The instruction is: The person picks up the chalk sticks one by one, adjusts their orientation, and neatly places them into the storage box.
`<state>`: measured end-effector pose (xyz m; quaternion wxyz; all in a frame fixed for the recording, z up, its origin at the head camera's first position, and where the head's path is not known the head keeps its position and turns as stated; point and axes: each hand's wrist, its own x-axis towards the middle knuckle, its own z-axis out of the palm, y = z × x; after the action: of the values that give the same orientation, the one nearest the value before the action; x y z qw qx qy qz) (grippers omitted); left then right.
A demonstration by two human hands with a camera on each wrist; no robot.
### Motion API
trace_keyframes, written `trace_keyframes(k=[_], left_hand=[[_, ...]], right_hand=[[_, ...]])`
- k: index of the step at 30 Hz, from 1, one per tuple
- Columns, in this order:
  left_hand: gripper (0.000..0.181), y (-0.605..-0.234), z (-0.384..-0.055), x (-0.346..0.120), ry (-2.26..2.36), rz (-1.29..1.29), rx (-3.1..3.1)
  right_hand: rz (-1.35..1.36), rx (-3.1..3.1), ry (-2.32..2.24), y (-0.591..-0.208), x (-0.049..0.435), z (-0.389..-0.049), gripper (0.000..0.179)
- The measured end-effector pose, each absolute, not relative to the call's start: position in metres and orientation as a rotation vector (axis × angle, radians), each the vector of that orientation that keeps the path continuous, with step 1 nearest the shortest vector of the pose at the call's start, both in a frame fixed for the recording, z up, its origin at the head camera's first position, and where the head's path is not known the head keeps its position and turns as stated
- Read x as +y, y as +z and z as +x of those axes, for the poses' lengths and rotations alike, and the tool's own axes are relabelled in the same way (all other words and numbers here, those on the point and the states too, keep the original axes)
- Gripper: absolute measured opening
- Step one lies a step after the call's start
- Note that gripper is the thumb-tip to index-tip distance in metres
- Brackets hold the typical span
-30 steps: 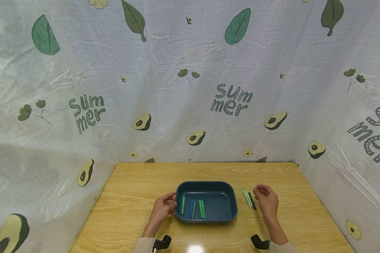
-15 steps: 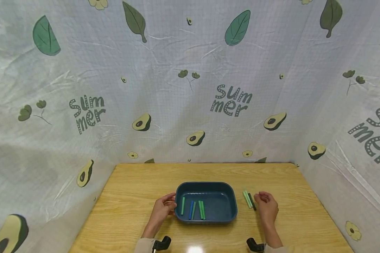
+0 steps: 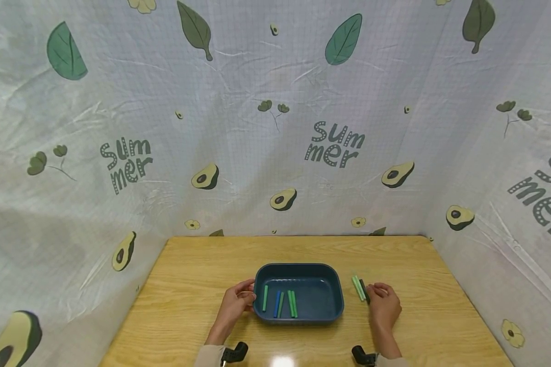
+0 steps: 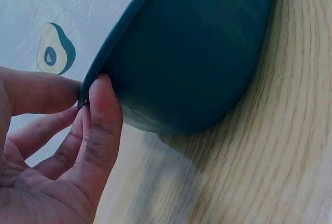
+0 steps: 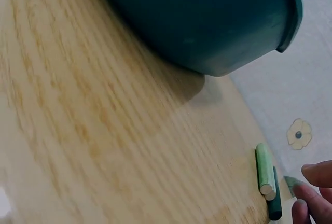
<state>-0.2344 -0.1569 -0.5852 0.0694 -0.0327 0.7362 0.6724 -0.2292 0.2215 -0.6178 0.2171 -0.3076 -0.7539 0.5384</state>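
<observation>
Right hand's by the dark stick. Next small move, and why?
I'd probably have the right hand pinch the dark stick: its fingers are right beside it, apparently not gripping it, and the left hand pinches the tray at its rim, with five sticks already inside.

The head view looks forward and down from well back, taking in the whole tray [image 3: 319,300], the table [image 3: 202,265] and the printed sheet [image 3: 248,153] behind. The left wrist view, tilted and very near, faces one end of the tray beyond the left hand [image 4: 72,177]. The right wrist view (tilted too, the right hand [image 5: 317,199] cut off at its edge) faces the other end, sharing the light green sticks [image 5: 263,169] with the head view.
</observation>
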Motion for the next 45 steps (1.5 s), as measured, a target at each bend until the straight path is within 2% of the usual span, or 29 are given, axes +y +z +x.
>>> trace_keyframes(k=[15, 27, 36, 45], left_hand=[[0.048, -0.585, -0.233, -0.156, 2.036, -0.104, 2.201], [0.048, -0.586, -0.235, -0.157, 2.056, -0.111, 2.187], [0.047, -0.568, -0.229, -0.152, 2.05, -0.111, 2.184], [0.047, -0.59, -0.237, -0.155, 2.041, -0.119, 2.191]], right_hand=[[-0.87, -2.182, 1.315, -0.63, 0.217, -0.237, 0.019], [-0.847, -2.242, 1.299, -0.625, 0.212, -0.241, 0.02], [-0.811, -2.262, 1.202, -0.623, 0.211, -0.241, 0.019], [-0.701, -2.264, 1.187, -0.625, 0.211, -0.241, 0.017]])
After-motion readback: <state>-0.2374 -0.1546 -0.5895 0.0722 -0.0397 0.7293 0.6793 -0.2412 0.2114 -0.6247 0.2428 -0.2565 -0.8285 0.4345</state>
